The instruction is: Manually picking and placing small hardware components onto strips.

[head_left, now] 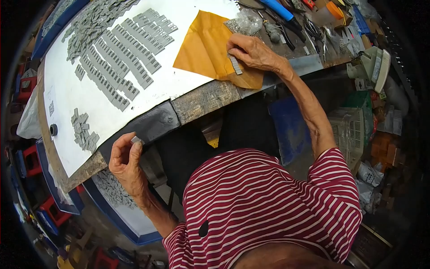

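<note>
- Left hand (124, 161): thumb and finger pinched on 1 small gray piece (136, 140), off table edge.
- Right hand (256, 53): fingers closed on 1 gray strip (235, 65), over 1 orange sheet (197, 47).
- Blue tray (142, 240), below table: many gray pieces inside, uncountable.
- Clear bag (249, 21): contents unclear.
- White sheet (154, 85): small printed code, unreadable; several gray rows (134, 54), 1 black ring (53, 130).
</note>
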{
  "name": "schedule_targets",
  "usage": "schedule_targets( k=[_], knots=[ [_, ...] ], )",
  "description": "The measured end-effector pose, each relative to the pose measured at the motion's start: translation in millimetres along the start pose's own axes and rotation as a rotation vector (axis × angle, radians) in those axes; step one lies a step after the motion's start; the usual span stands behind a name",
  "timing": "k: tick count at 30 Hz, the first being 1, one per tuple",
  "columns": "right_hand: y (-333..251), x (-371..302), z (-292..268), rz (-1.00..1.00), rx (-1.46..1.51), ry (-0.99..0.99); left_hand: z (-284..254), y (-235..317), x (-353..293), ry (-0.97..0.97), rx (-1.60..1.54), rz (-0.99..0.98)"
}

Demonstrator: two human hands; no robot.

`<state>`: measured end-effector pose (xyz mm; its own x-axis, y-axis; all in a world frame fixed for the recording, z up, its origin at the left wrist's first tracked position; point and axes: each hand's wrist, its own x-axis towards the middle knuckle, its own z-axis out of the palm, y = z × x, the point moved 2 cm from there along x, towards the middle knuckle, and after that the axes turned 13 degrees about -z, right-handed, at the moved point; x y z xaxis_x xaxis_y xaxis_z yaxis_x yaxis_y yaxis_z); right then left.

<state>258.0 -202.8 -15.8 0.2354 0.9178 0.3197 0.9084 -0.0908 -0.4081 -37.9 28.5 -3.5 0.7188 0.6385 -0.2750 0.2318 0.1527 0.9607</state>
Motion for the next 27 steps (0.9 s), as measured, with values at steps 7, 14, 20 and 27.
schedule_targets(
  k=[7,14,20,27],
  knots=[
    [3.0,-3.1,-2.5,0.003,0.075,-0.011,1.4,-3.0,-2.9,0.003,0.008,-0.009],
    [1.4,0.7,-5.5,0.079,0.093,-0.065,6.2,-4.4,-3.4,0.018,-0.006,-0.02],
    [5.8,-1.5,-4.1,0.136,0.183,-0.032,8.7,-2.6,-3.0,0.04,0.001,-0.028],
    [5.0,0.4,-2.9,0.071,0.069,0.019,8.8,-3.5,-3.5,0.036,-0.007,-0.042]
  ],
)
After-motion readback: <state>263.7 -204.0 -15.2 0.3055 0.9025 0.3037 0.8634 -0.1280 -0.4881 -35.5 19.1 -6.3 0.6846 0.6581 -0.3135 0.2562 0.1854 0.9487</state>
